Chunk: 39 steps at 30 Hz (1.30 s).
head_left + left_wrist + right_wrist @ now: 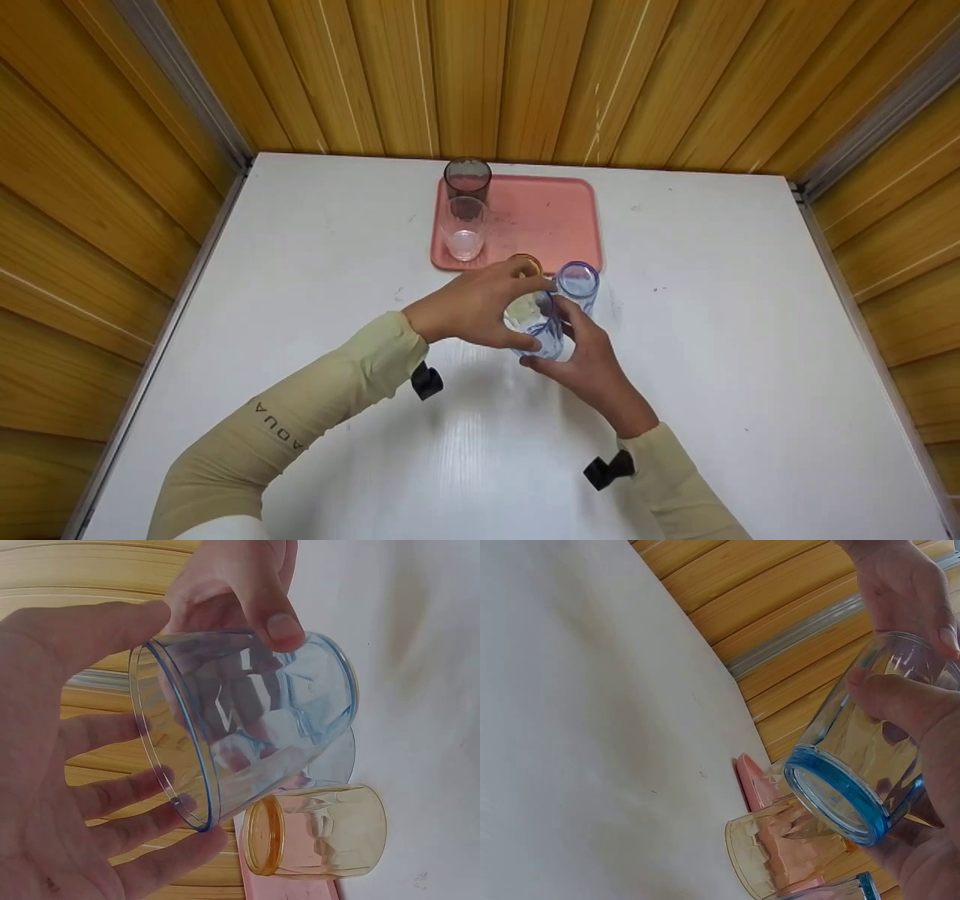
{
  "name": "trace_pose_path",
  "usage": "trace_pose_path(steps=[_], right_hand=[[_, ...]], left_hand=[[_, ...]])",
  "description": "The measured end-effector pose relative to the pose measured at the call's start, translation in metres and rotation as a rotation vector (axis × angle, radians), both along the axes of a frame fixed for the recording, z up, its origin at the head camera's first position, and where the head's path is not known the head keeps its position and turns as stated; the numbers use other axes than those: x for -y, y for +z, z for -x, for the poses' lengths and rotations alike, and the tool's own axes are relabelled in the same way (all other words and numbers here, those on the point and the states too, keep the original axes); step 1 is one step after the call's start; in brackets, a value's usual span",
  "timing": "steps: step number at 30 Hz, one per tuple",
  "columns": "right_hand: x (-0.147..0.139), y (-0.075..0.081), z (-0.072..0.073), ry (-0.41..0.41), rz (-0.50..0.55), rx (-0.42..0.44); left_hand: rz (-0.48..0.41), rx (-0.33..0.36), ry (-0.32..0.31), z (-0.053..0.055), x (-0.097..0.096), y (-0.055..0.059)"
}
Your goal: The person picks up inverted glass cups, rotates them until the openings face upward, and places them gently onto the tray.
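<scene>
A clear blue-tinted plastic cup [247, 690] is held up over the table, its mouth up and tilted toward my left hand. My right hand [592, 352] grips it around the side near the base, thumb [281, 626] along the wall. Around the rim spreads my left hand [487, 300], fingers fairly straight and thumb tip right at the edge. Close beyond the hands, an amber cup [330, 832] stands upside down, mostly covered by the left hand in the head view. Beside it a second blue cup [577, 281] also stands upside down.
A pink tray [555, 214] lies toward the back of the white table [697, 300]. On its left side are a dark grey cup [466, 178] and a clear cup [465, 236], both mouth up. Wood-panelled walls [465, 75] border the table at the back and sides.
</scene>
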State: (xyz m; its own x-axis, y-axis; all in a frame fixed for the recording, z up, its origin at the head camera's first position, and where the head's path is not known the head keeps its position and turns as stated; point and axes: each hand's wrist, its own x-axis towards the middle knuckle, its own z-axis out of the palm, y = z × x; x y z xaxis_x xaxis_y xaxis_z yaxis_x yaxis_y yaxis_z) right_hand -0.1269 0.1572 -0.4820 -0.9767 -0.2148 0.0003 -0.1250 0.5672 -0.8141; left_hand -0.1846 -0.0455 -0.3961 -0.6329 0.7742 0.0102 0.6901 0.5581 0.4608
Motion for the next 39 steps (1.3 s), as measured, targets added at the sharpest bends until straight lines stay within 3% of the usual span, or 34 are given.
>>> trace_pose_path(steps=[15, 24, 30, 39], right_hand=[[0.0011, -0.001, 0.0015, -0.02, -0.032, 0.051], [0.0009, 0.0012, 0.0006, -0.021, 0.0, 0.006], [-0.0007, 0.0019, 0.0012, -0.02, -0.009, 0.01], [-0.0085, 0.0044, 0.0002, -0.015, -0.036, -0.055]], left_hand=[[0.041, 0.006, 0.018, 0.0018, -0.0047, 0.001], [0.033, -0.015, 0.034, 0.0024, -0.0065, 0.0021], [0.031, -0.002, 0.057, 0.0022, -0.0068, 0.0039], [0.045, -0.006, 0.076, 0.0017, -0.0065, 0.0047]])
